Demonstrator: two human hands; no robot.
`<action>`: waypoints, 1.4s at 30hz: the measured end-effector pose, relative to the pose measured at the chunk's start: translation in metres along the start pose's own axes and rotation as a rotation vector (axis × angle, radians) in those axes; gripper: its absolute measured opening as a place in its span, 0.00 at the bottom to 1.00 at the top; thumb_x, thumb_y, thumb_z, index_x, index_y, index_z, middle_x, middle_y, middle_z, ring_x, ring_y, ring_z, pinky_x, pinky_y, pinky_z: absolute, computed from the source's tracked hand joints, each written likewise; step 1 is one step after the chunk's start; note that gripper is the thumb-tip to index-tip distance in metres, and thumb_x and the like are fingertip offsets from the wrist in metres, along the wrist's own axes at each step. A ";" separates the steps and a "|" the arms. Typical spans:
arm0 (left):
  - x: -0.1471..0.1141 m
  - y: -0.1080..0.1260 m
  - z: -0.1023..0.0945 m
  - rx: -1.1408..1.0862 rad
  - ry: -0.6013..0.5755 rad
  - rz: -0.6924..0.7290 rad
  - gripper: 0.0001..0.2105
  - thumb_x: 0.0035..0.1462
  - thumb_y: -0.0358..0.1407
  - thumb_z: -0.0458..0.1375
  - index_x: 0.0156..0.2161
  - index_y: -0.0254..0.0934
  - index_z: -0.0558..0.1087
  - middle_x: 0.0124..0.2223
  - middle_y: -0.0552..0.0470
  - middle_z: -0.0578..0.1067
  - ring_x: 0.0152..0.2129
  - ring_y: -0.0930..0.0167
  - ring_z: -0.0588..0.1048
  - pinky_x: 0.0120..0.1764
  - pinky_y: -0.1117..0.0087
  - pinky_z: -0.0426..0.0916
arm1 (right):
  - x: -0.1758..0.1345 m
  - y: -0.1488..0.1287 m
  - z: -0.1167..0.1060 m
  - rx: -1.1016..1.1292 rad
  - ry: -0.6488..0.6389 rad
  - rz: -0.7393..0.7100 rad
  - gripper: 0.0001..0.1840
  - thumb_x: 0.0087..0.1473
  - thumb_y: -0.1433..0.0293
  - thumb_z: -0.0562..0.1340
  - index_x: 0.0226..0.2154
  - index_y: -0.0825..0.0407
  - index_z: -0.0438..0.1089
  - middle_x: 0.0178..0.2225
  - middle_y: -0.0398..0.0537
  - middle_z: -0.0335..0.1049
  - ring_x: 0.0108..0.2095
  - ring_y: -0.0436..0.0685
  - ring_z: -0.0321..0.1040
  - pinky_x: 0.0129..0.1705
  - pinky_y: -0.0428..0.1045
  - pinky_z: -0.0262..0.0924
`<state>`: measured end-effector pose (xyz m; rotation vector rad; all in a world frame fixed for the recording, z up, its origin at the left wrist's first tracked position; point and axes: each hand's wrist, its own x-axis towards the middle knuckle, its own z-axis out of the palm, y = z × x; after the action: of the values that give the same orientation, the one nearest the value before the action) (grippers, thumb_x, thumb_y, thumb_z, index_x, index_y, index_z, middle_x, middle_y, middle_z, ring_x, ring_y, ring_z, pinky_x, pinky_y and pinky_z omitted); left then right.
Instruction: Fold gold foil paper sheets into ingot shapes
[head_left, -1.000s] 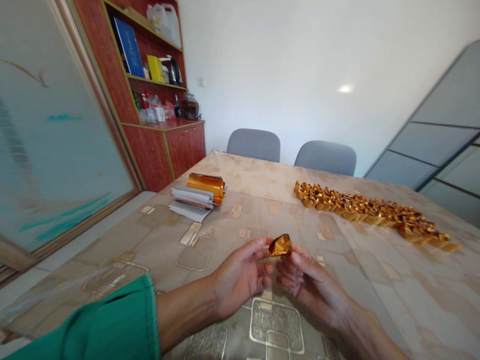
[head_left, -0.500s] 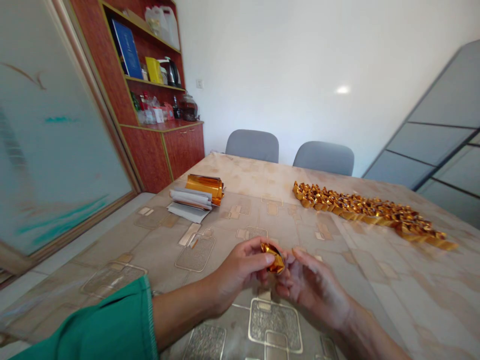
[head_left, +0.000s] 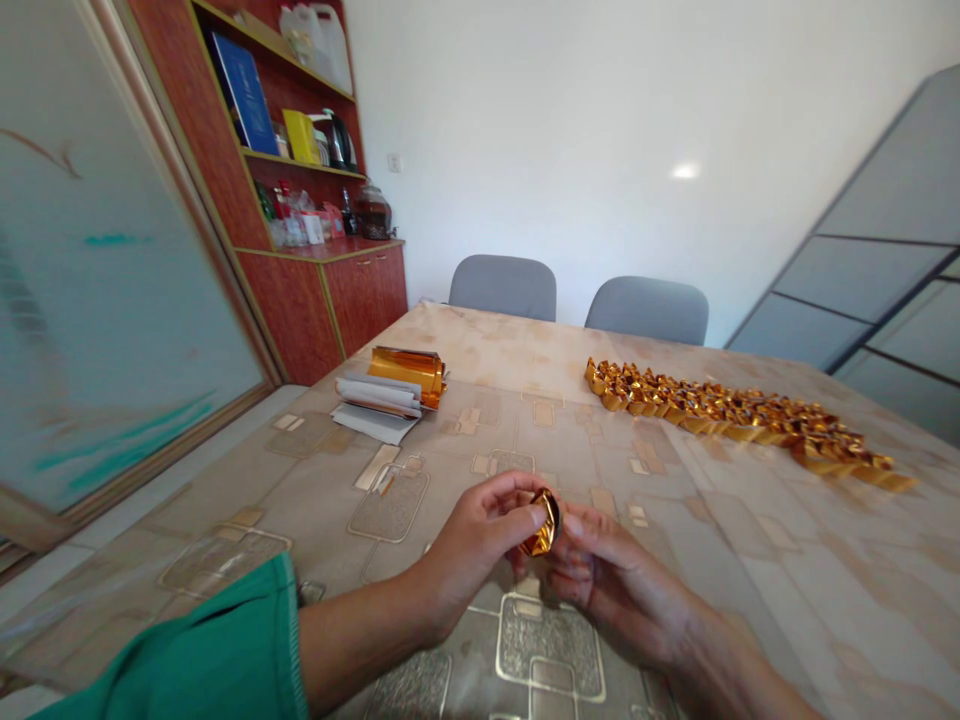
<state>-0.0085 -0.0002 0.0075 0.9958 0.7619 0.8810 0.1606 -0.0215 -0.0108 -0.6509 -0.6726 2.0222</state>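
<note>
Patterned table (head_left: 465,345) filling most of lower frame. Red cabinet (head_left: 289,300) at upper left, shelves loaded. Two gray chairs (head_left: 502,287) along far table edge, upper middle. Long cluster of folded gold pieces (head_left: 705,405) at right, running diagonally down toward right edge. Left hand (head_left: 472,545) lower center, thumb and fingers closed in a pinch; right hand (head_left: 626,580) just right of that, fingers curled (firm grip or light touch, can't tell). Paper stack (head_left: 390,392) left of center, gold and white showing. Smallest: gold foil piece (head_left: 541,540), lower center, in left-hand pinch above table.
</note>
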 end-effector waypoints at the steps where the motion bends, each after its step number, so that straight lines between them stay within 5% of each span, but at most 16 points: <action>1: 0.000 0.000 0.001 0.017 0.012 0.006 0.13 0.50 0.40 0.64 0.39 0.35 0.74 0.29 0.54 0.72 0.23 0.75 0.68 0.24 0.76 0.62 | 0.000 0.001 0.001 -0.026 0.000 -0.007 0.09 0.50 0.66 0.72 0.32 0.55 0.77 0.23 0.39 0.61 0.22 0.44 0.49 0.25 0.41 0.47; 7: 0.000 -0.007 0.001 0.017 0.009 -0.006 0.14 0.51 0.42 0.63 0.39 0.34 0.74 0.28 0.55 0.71 0.20 0.77 0.66 0.22 0.77 0.61 | 0.003 0.000 0.003 -0.128 -0.012 -0.008 0.11 0.49 0.66 0.72 0.35 0.56 0.79 0.31 0.47 0.72 0.28 0.47 0.62 0.26 0.42 0.50; 14: 0.000 -0.012 0.002 0.077 0.058 0.016 0.15 0.54 0.44 0.61 0.39 0.34 0.75 0.27 0.55 0.70 0.19 0.77 0.65 0.21 0.77 0.60 | 0.002 0.001 0.004 -0.117 -0.016 0.002 0.10 0.49 0.66 0.73 0.33 0.55 0.79 0.26 0.43 0.69 0.23 0.45 0.55 0.25 0.41 0.47; 21: 0.001 -0.009 0.000 0.107 -0.024 0.032 0.17 0.56 0.46 0.60 0.38 0.32 0.77 0.27 0.52 0.70 0.21 0.76 0.65 0.24 0.76 0.59 | 0.003 0.002 -0.001 -0.097 0.011 0.013 0.10 0.49 0.67 0.73 0.34 0.54 0.78 0.21 0.38 0.60 0.22 0.45 0.47 0.25 0.42 0.46; 26: 0.000 -0.006 -0.002 0.002 -0.047 -0.101 0.20 0.55 0.48 0.59 0.44 0.33 0.76 0.29 0.52 0.71 0.19 0.78 0.64 0.23 0.76 0.56 | 0.003 0.002 -0.004 -0.085 0.070 0.014 0.12 0.48 0.66 0.73 0.35 0.54 0.78 0.22 0.37 0.58 0.23 0.45 0.46 0.26 0.42 0.47; 34: 0.000 -0.001 -0.001 -0.008 -0.018 -0.157 0.09 0.51 0.38 0.62 0.37 0.34 0.75 0.28 0.55 0.70 0.19 0.80 0.63 0.22 0.79 0.55 | 0.003 0.002 0.000 -0.115 0.093 0.014 0.12 0.47 0.65 0.74 0.30 0.55 0.76 0.20 0.36 0.55 0.22 0.46 0.46 0.25 0.42 0.47; 39: 0.001 -0.001 -0.004 -0.262 -0.117 -0.235 0.12 0.57 0.38 0.60 0.45 0.35 0.73 0.30 0.52 0.74 0.19 0.79 0.68 0.23 0.80 0.63 | 0.002 -0.002 -0.001 -0.099 0.151 0.000 0.13 0.48 0.62 0.73 0.29 0.53 0.74 0.20 0.36 0.56 0.22 0.46 0.50 0.27 0.44 0.51; 42: 0.003 -0.002 -0.004 -0.446 -0.072 -0.255 0.11 0.57 0.31 0.61 0.45 0.35 0.72 0.33 0.50 0.76 0.22 0.78 0.73 0.27 0.79 0.70 | 0.002 -0.005 -0.001 -0.157 0.219 -0.097 0.14 0.51 0.59 0.70 0.29 0.53 0.72 0.21 0.37 0.58 0.22 0.47 0.52 0.27 0.45 0.51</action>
<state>-0.0105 0.0032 0.0034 0.5198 0.5806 0.7437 0.1629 -0.0174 -0.0084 -0.9006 -0.7216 1.7897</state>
